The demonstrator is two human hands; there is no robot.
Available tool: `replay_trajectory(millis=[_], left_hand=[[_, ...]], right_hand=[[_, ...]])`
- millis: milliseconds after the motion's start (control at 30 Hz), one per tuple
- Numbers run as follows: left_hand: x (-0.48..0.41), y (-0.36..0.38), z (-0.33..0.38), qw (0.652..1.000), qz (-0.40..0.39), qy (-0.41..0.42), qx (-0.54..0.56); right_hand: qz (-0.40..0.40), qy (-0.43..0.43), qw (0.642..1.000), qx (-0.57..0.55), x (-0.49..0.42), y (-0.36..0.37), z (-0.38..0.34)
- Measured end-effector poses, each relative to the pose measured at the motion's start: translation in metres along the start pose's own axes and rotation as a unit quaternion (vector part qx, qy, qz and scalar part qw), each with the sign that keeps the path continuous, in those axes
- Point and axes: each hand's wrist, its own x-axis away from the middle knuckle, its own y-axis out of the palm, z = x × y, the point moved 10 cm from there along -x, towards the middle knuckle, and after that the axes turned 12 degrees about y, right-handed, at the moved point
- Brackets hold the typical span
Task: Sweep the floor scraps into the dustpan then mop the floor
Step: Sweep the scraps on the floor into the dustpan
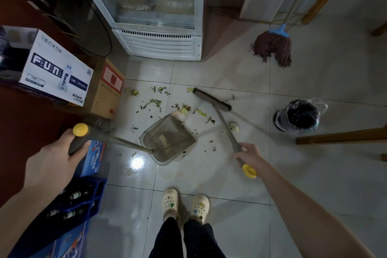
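My left hand [54,159] grips the yellow-capped handle of a grey dustpan [167,138], whose pan sits on the tiled floor with its mouth facing away from me. My right hand [250,156] grips the grey broom handle near its yellow end. The broom head [211,98] rests on the floor beyond and to the right of the pan. Green and dark vegetable scraps [155,102] lie scattered in front of the pan and beside it. A larger pale scrap [178,115] sits at the pan's lip. A red-brown string mop [272,48] leans at the back right.
A glass-door fridge [159,44] stands at the back. Cardboard boxes [104,92] and a blue bottle crate [83,201] line the left side. A black bin with a plastic liner [297,115] stands at the right beside wooden furniture legs [339,136]. My feet [184,203] are on the tiles.
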Motion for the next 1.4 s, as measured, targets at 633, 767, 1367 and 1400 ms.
replay_trajectory(millis=[633, 767, 1367, 1400], left_hand=[[-0.015, 0.002, 0.016, 1.000, -0.013, 0.015, -0.003], [-0.020, 0.005, 0.017, 1.000, 0.006, 0.021, 0.000], [-0.028, -0.011, 0.001, 0.999, 0.014, 0.027, 0.017], [-0.026, -0.013, -0.003, 0.999, 0.017, 0.023, 0.018]], right_hand=[[0.058, -0.034, 0.996, -0.057, -0.006, -0.044, -0.060], [0.062, -0.011, 0.997, -0.051, -0.026, -0.031, -0.061], [-0.028, -0.026, 0.999, 0.023, 0.029, 0.060, -0.024], [-0.027, -0.033, 0.999, 0.027, 0.030, 0.063, -0.032]])
